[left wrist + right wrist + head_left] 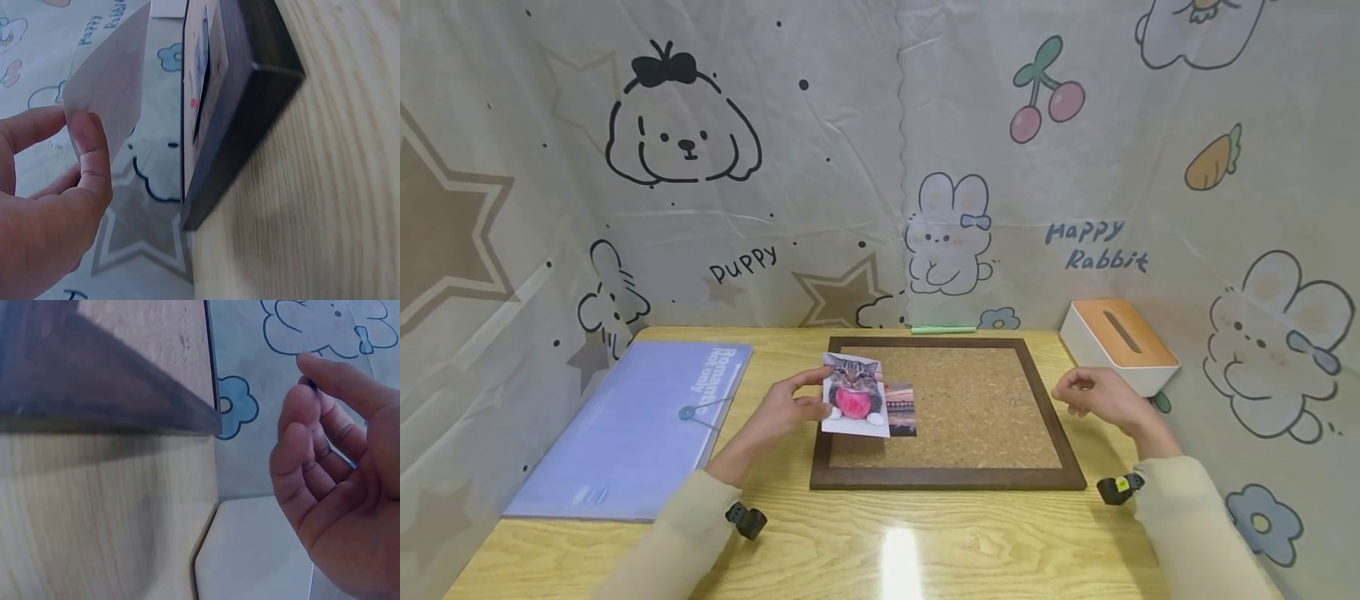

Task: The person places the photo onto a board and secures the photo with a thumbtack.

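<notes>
My left hand [790,402] pinches a photo card [854,396] of a tabby cat with a pink ball by its left edge. In the left wrist view the card's pale back [115,81] shows, raised above the cork board [985,408]. Partly hidden behind the card, a sunset picture [902,410] lies on the cork, inside the dark brown frame [947,479]. Off the frame's right side, my right hand [1093,393] is raised with curled fingers. Its thumb and forefinger pinch a tiny dark object [311,384], too small to make out clearly.
A lilac document folder [632,433] with a string tie lies at the left. At the back right stands a white tissue box [1120,342] with a wooden lid. A green pen-like stick [943,330] lies behind the board, before the printed curtain [820,167].
</notes>
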Demonstrator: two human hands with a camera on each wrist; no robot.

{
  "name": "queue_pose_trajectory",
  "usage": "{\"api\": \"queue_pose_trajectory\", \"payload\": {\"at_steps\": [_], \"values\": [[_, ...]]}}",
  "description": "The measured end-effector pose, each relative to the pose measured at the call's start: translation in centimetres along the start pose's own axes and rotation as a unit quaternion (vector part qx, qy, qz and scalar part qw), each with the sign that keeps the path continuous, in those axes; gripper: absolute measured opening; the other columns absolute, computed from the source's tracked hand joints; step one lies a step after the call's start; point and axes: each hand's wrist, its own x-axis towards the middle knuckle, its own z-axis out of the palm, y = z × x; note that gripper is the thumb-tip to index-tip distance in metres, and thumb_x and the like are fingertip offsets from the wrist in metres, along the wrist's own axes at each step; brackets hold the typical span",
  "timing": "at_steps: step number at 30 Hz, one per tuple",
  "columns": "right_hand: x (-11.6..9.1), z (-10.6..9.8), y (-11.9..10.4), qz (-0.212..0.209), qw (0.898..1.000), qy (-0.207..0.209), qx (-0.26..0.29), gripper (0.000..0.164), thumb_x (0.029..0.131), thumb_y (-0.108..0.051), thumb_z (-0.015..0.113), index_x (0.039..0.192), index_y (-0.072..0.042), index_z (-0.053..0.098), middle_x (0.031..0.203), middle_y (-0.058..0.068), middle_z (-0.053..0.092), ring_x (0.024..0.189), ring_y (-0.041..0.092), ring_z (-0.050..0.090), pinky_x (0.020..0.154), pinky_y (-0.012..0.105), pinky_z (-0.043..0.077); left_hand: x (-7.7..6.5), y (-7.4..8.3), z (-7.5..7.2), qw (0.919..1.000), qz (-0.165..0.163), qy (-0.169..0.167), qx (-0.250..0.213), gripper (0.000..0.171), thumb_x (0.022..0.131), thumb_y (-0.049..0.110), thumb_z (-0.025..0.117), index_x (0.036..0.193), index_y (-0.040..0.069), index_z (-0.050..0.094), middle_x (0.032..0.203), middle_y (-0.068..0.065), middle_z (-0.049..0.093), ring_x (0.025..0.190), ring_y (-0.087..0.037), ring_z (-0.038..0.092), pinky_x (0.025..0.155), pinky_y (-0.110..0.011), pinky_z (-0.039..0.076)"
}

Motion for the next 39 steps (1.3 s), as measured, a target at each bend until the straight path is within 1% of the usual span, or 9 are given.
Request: {"api": "queue_pose_trajectory", "payload": {"at_steps": [5, 10, 15, 22, 26, 29, 34, 37, 39], "values": [[0.7, 0.1, -0.7, 0.000, 1.000, -0.001, 0.004, 0.035, 0.097, -0.029, 0.065, 0.112, 0.002, 0.067, 0.097, 0.018, 0.070, 0.081, 0.026, 0.068, 0.074, 0.039, 0.059, 1.2, 0.7, 1.9, 0.9998, 0.007, -0.003, 0.018, 0.063, 0.089, 0.010, 0.068, 0.149, 0.019, 0.048, 0.155, -0.013, 0.043, 0.114, -0.027, 0.066, 0.104, -0.045, 0.051], [1.2, 0.4, -1.8, -0.006, 1.000, -0.012, 0.018, 0.035, 0.099, -0.023, 0.063, 0.119, 0.006, 0.066, 0.106, 0.022, 0.072, 0.089, 0.027, 0.072, 0.080, 0.040, 0.060, 2.5, 1.2, 3.8, 0.9996, 0.017, -0.022, 0.010, 0.063, 0.088, 0.005, 0.069, 0.147, 0.016, 0.050, 0.148, -0.013, 0.049, 0.110, -0.026, 0.067, 0.090, -0.039, 0.057], [1.4, 0.9, -3.0, -0.018, 0.999, -0.023, 0.043, 0.027, 0.098, -0.010, 0.061, 0.117, 0.009, 0.065, 0.110, 0.026, 0.071, 0.089, 0.026, 0.074, 0.078, 0.037, 0.062, 3.5, 1.4, 5.7, 0.9989, 0.012, -0.043, -0.015, 0.065, 0.087, 0.000, 0.070, 0.147, 0.014, 0.050, 0.146, -0.014, 0.049, 0.107, -0.021, 0.068, 0.085, -0.036, 0.060], [2.2, 1.8, -3.9, -0.027, 0.999, -0.021, 0.015, 0.025, 0.096, -0.015, 0.066, 0.111, 0.005, 0.068, 0.097, 0.019, 0.073, 0.084, 0.030, 0.071, 0.075, 0.042, 0.061, 4.5, 2.1, 8.3, 0.9981, 0.004, -0.054, -0.030, 0.066, 0.086, -0.003, 0.070, 0.147, 0.012, 0.050, 0.145, -0.017, 0.049, 0.088, -0.014, 0.066, 0.081, -0.033, 0.061], [2.9, 2.3, -4.2, -0.029, 0.999, -0.021, 0.011, 0.024, 0.096, -0.015, 0.066, 0.110, 0.004, 0.068, 0.099, 0.022, 0.071, 0.085, 0.034, 0.070, 0.074, 0.042, 0.060, 5.3, 2.4, 9.9, 0.9983, 0.003, -0.052, -0.027, 0.066, 0.084, -0.003, 0.072, 0.145, 0.012, 0.053, 0.138, -0.019, 0.055, 0.081, -0.014, 0.064, 0.078, -0.034, 0.061], [3.4, 2.7, -4.3, -0.027, 0.999, -0.021, 0.009, 0.021, 0.096, -0.015, 0.065, 0.107, 0.002, 0.069, 0.099, 0.023, 0.071, 0.086, 0.034, 0.070, 0.073, 0.041, 0.060, 5.7, 2.6, 11.1, 0.9986, -0.004, -0.049, -0.020, 0.065, 0.083, -0.002, 0.074, 0.143, 0.012, 0.054, 0.137, -0.018, 0.058, 0.090, -0.016, 0.066, 0.079, -0.033, 0.061], [4.1, 3.2, -4.6, -0.019, 1.000, -0.021, -0.002, 0.017, 0.096, -0.015, 0.065, 0.104, 0.000, 0.070, 0.098, 0.023, 0.072, 0.081, 0.026, 0.070, 0.073, 0.045, 0.060, 6.3, 2.8, 13.0, 0.9992, -0.014, -0.038, 0.000, 0.063, 0.082, 0.000, 0.075, 0.141, 0.013, 0.057, 0.142, -0.013, 0.057, 0.114, -0.025, 0.063, 0.091, -0.034, 0.058], [4.4, 3.5, -4.7, -0.015, 1.000, -0.019, -0.009, 0.017, 0.096, -0.015, 0.066, 0.103, -0.001, 0.070, 0.098, 0.024, 0.072, 0.077, 0.020, 0.068, 0.074, 0.046, 0.060, 6.7, 2.8, 13.9, 0.9992, -0.016, -0.033, 0.016, 0.064, 0.080, 0.000, 0.076, 0.140, 0.013, 0.058, 0.139, -0.012, 0.060, 0.112, -0.023, 0.063, 0.091, -0.035, 0.056], [4.6, 3.6, -4.8, -0.013, 1.000, -0.018, -0.013, 0.016, 0.096, -0.016, 0.066, 0.103, -0.002, 0.071, 0.099, 0.024, 0.072, 0.077, 0.018, 0.068, 0.074, 0.047, 0.060, 7.0, 2.8, 14.3, 0.9989, -0.018, -0.032, 0.028, 0.064, 0.080, -0.001, 0.076, 0.140, 0.013, 0.059, 0.136, -0.013, 0.061, 0.102, -0.020, 0.064, 0.084, -0.031, 0.057]]}}
